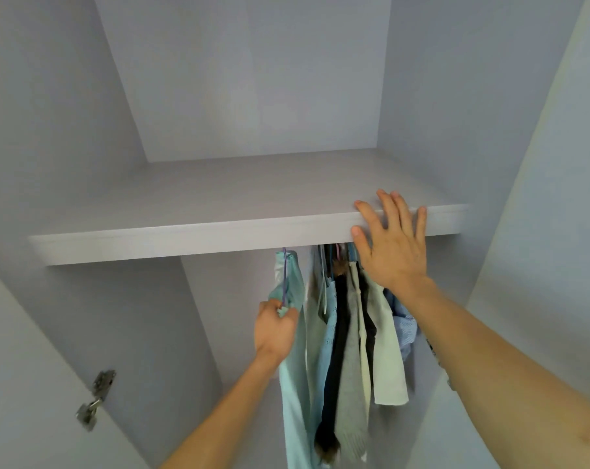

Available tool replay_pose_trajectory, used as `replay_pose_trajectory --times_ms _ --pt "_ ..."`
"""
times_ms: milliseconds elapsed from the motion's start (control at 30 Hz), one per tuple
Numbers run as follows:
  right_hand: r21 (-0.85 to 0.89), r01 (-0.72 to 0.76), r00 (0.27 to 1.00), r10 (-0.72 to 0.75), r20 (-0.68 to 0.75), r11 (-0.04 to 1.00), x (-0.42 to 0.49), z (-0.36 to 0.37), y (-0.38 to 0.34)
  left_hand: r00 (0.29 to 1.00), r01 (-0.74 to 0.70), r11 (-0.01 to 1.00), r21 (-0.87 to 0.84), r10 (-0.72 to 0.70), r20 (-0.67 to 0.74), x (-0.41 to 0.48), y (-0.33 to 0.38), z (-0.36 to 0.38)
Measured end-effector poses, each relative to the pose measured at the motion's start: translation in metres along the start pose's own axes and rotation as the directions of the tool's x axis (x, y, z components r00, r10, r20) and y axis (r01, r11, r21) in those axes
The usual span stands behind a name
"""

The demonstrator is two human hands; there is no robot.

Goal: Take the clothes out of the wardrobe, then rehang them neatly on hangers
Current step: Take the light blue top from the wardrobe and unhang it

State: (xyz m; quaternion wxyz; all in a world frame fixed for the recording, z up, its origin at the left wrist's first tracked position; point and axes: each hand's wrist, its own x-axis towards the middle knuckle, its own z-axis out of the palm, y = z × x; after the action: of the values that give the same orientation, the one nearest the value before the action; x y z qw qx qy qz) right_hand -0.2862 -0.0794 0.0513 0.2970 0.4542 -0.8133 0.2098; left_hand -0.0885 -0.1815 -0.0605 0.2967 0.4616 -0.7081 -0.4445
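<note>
While the right hand [393,242] is lying flat on the front edge of the shelf [185,240], fingers straight and spread, the left hand [275,333] is pinching the mint top [295,418] at the lower end of its purple hanger [284,279]. The top is hanging under the shelf, just left of the other clothes [351,367], which are hanging bunched below the right hand.

Both my arms reach up — right hand [393,245] flat, fingers straight and spread; left hand [275,330] lower, fingers curled, pinching the mint-green garment [293,401]
</note>
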Motion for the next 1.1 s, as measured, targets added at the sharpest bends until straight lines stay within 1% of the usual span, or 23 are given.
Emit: replay_pose_trajectory --times_ms 67,133,233,300,400,500,533,600,667,733,800,867,967,1000,1033,1100 --pt "0.042 -0.042 0.998 0.04 0.052 0.998 -0.005 -0.003 -0.005 1.0 -0.01 1.0 0.022 0.011 -0.006 -0.024 -0.017 -0.007" --pt "0.076 -0.057 0.994 0.049 0.101 0.995 -0.012 -0.007 -0.007 0.999 -0.034 0.998 0.052 0.035 -0.013 -0.048 -0.03 -0.018" --pt "0.088 -0.019 0.986 0.004 0.168 0.996 -0.037 -0.009 -0.01 0.996 -0.081 0.99 0.113 0.084 -0.018 -0.08 -0.047 -0.038" --pt "0.183 -0.032 0.96 -0.021 0.281 0.983 -0.07 -0.002 -0.015 0.995 -0.098 0.987 0.124 0.1 -0.003 -0.102 -0.058 -0.051" --pt "0.39 -0.194 0.881 -0.014 0.472 0.9 -0.142 0.015 -0.027 0.995 -0.091 0.988 0.122 0.087 0.039 -0.134 -0.076 -0.069" --pt "0.429 -0.34 0.737 -0.046 0.675 0.837 -0.217 0.035 -0.04 0.996 -0.038 0.998 0.051 0.033 0.084 -0.169 -0.094 -0.088" --pt "0.432 -0.363 0.696 -0.068 0.714 0.826 -0.237 0.04 -0.045 0.996 0.0 1.0 -0.001 0.0 0.09 -0.182 -0.1 -0.095" --pt "0.463 -0.378 0.651 -0.125 0.749 0.801 -0.266 0.05 -0.053 0.993 0.085 0.993 -0.081 -0.077 0.093 -0.21 -0.114 -0.11" --pt "0.478 -0.395 0.596 -0.177 0.783 0.784 -0.281 0.056 -0.065 0.985 0.152 0.983 -0.103 -0.142 0.102 -0.241 -0.131 -0.127" --pt "0.489 -0.382 0.554 -0.228 0.8 0.785 -0.288 0.058 -0.083 0.976 0.2 0.974 -0.104 -0.188 0.113 -0.272 -0.145 -0.147" --pt "0.534 -0.31 0.536 -0.319 0.781 0.787 -0.288 0.061 -0.107 0.966 0.248 0.961 -0.121 -0.236 0.107 -0.3 -0.157 -0.169" --pt "0.598 -0.189 0.519 -0.438 0.734 0.779 -0.289 0.066 -0.136 0.955 0.297 0.942 -0.154 -0.29 0.069 -0.326 -0.165 -0.19" --pt "0.687 0.009 0.473 -0.608 0.637 0.727 -0.299 0.073 -0.19 0.925 0.374 0.913 -0.164 -0.379 -0.001 -0.369 -0.181 -0.22" --pt "0.706 0.073 0.453 -0.654 0.606 0.704 -0.306 0.072 -0.208 0.91 0.399 0.902 -0.166 -0.411 -0.048 -0.384 -0.187 -0.228" --pt "0.73 0.123 0.449 -0.693 0.564 0.673 -0.314 0.071 -0.226 0.889 0.419 0.89 -0.178 -0.442 -0.119 -0.399 -0.195 -0.236" --pt "0.776 0.181 0.486 -0.741 0.464 0.604 -0.328 0.065 -0.258 0.81 0.456 0.861 -0.226 -0.507 -0.293 -0.433 -0.212 -0.249"
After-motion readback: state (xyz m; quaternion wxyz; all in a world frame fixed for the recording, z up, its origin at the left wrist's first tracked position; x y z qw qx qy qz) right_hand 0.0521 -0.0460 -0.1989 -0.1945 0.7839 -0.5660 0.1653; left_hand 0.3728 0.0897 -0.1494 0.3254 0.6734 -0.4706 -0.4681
